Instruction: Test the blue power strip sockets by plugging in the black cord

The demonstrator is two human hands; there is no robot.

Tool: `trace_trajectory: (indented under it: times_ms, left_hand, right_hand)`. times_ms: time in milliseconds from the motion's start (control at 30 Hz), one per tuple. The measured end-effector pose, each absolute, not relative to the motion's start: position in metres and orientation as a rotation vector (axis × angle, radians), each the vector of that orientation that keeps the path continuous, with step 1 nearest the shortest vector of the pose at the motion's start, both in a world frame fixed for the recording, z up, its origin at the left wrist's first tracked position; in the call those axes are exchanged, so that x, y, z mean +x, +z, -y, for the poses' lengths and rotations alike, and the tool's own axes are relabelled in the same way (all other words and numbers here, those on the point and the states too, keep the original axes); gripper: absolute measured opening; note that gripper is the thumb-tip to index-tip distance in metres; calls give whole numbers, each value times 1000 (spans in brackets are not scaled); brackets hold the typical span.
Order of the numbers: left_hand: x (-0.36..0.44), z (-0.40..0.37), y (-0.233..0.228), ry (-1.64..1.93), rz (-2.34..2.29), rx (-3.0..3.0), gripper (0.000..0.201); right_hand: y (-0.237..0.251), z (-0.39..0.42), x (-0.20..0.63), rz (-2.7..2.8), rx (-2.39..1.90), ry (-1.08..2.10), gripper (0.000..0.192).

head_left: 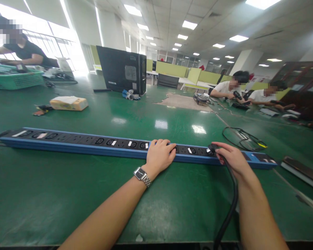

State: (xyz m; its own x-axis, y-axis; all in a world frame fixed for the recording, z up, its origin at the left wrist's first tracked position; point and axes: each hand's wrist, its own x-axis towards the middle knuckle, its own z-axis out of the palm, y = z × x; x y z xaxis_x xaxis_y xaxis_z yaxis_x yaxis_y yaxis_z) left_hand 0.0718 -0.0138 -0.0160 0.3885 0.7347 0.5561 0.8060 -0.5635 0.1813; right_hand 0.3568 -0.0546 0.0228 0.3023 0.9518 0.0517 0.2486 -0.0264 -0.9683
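A long blue power strip (94, 144) lies on the green counter (67, 201), its long axis running left to right, parallel to the near edge. The left hand (160, 154) lies flat on top of the strip near its middle, fingers curled loosely over the far side, pressing rather than gripping. The right hand (231, 158) is closer to the strip's right end, its grip pinched on a black plug (211, 149) that sits at a socket directly under the fingertips; I cannot tell how deep it is seated. The plug's cable (231, 205) trails back toward the near edge.
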Motion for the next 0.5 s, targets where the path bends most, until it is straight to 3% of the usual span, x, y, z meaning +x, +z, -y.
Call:
trace_trajectory:
  times_ms: [167, 500]
  left_hand:
    - [72, 14, -16, -919, 1407, -2524, 30]
    - [72, 13, -16, -924, 1406, -2523, 31]
  right_hand:
    - [16, 57, 381, 1069, -1630, 611, 59]
    - [15, 57, 386, 1102, -1647, 721, 63]
